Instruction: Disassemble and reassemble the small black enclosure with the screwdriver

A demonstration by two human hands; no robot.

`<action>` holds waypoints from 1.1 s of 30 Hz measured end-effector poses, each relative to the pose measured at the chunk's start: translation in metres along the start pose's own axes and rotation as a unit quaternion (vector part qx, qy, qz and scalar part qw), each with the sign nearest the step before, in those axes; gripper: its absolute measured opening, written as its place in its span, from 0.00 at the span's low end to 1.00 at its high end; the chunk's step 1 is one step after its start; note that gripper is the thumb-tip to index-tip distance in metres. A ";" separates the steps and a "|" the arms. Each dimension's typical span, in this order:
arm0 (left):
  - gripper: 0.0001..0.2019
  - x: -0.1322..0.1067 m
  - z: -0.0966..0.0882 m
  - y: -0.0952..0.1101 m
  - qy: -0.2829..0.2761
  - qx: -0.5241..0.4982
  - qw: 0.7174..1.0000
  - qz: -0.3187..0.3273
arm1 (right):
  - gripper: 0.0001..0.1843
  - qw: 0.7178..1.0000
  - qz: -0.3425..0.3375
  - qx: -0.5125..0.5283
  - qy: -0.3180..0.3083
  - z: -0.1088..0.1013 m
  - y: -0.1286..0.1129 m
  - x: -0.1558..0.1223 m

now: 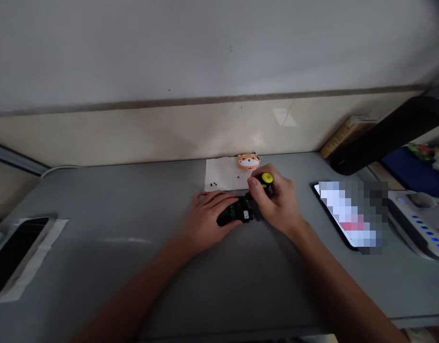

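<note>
My left hand (209, 223) is closed around a small black device with a bared green circuit board (237, 211), holding it on the grey table. A small pale label shows near its right end. My right hand (278, 202) grips an upright screwdriver (267, 178) with a black handle and a yellow end cap. The screwdriver is at the device's right end; its tip is hidden, so I cannot tell whether it touches. Just behind my hands lies a white paper sheet (222, 174) bearing several tiny dark pieces, probably screws (213, 184).
An orange-and-white animal-faced case (248, 161) sits at the paper's back right. To the right are a lit phone (342, 216), a white power strip (419, 224) and a black cylindrical object (387, 136). A dark-screened phone (19, 252) rests at the far left. A wall (151, 133) closes the back.
</note>
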State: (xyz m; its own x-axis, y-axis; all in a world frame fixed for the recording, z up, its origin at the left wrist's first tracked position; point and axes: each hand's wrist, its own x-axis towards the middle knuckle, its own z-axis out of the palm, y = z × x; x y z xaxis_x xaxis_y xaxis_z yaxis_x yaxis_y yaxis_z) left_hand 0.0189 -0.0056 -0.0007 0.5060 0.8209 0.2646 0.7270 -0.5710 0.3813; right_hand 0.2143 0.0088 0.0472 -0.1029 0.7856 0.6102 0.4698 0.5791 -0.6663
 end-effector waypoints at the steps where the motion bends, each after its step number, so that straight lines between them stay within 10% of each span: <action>1: 0.19 0.000 0.000 0.001 0.001 0.001 1.000 0.001 | 0.09 1.000 0.002 0.002 -0.012 -0.001 0.000 0.000; 13: 0.14 0.000 -0.003 0.003 -0.003 -0.003 1.000 0.028 | 0.10 0.988 0.034 0.142 -0.048 -0.005 -0.005 0.006; 22: 0.09 0.000 -0.004 0.003 0.009 -0.017 0.999 0.034 | 0.21 0.864 0.198 0.463 0.014 0.014 0.003 0.008; 33: 0.09 0.000 -0.002 0.001 0.011 -0.008 0.999 0.032 | 0.24 0.865 0.240 0.440 0.006 0.006 -0.003 0.013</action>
State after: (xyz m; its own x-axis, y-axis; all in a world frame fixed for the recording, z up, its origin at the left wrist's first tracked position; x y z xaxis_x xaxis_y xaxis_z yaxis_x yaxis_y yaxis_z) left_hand 0.0188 -0.0061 0.0020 0.5411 0.7821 0.3091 0.6850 -0.6231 0.3774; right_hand 0.2060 0.0186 0.0549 -0.0688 0.9823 0.1743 -0.3948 0.1336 -0.9090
